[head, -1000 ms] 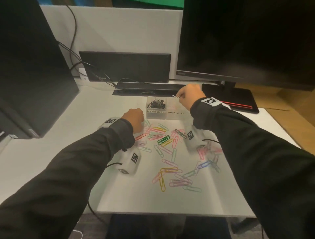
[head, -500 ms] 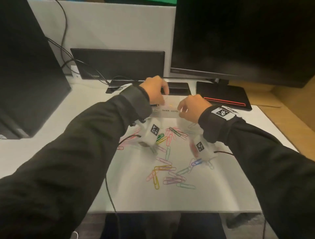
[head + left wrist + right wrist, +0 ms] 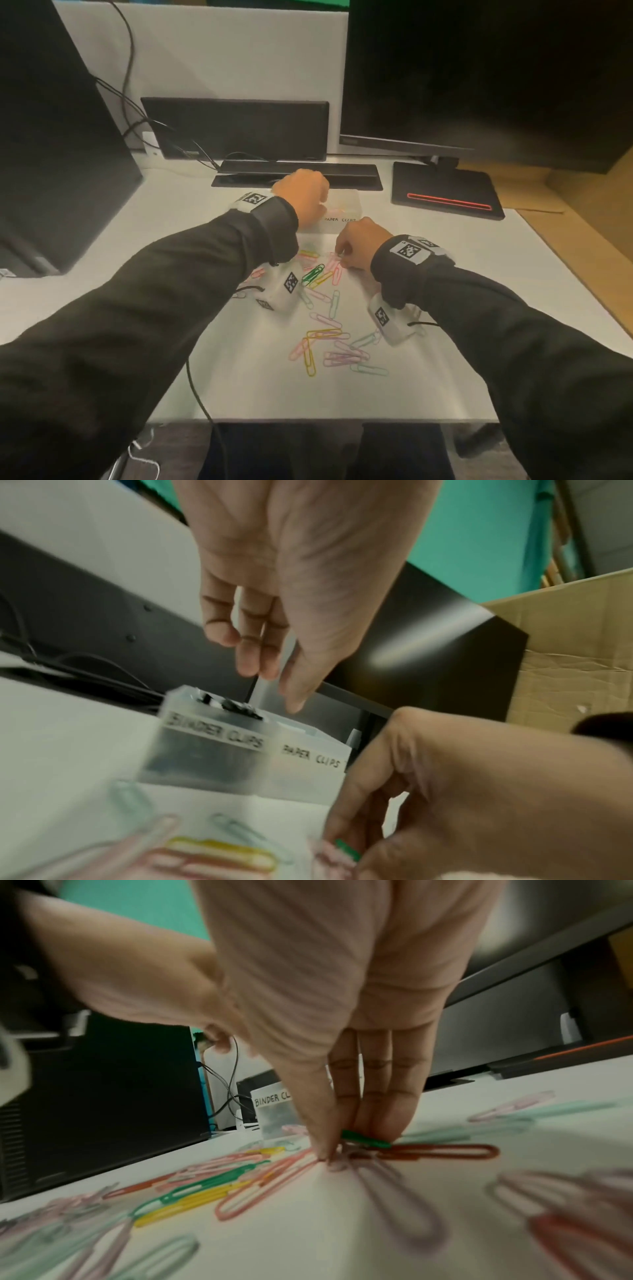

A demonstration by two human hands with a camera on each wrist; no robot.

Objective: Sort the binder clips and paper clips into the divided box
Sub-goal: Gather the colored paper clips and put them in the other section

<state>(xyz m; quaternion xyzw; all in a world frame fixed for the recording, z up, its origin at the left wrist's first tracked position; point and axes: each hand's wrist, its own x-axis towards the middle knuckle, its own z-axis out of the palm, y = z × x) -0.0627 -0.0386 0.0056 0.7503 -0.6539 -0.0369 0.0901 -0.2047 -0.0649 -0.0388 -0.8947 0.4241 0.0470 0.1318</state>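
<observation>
**Right hand pinches at the clip pile; left hand hangs loose over the box**

The white worktop (image 3: 178, 219) carries everything, with two dark monitors (image 3: 479, 68) standing along its far edge and a flat black device (image 3: 445, 200) with a red line at the far right. A black keyboard (image 3: 298, 173) lies near the far edge, just behind the divided box (image 3: 240, 753).

The divided box is clear plastic and sits toward the far middle of the worktop. Its left compartment, labelled BINDER CLIPS, holds black binder clips (image 3: 236, 706); its right compartment is labelled PAPER CLIPS, and what lies inside it is too blurred to tell.

The left hand (image 3: 301, 197) hovers over the box. In the left wrist view its fingers (image 3: 250, 642) hang relaxed and released, holding nothing.

The right hand (image 3: 359, 248) is down on the worktop just in front of the box's right end. In the right wrist view its thumb and fingers (image 3: 373, 1102) are pinched together at the surface on a small green paper clip (image 3: 365, 1139), amid pink and red ones.

Loose paper clips (image 3: 329, 329) of many colours are scattered across the middle of the worktop, from the box toward the near edge.
</observation>
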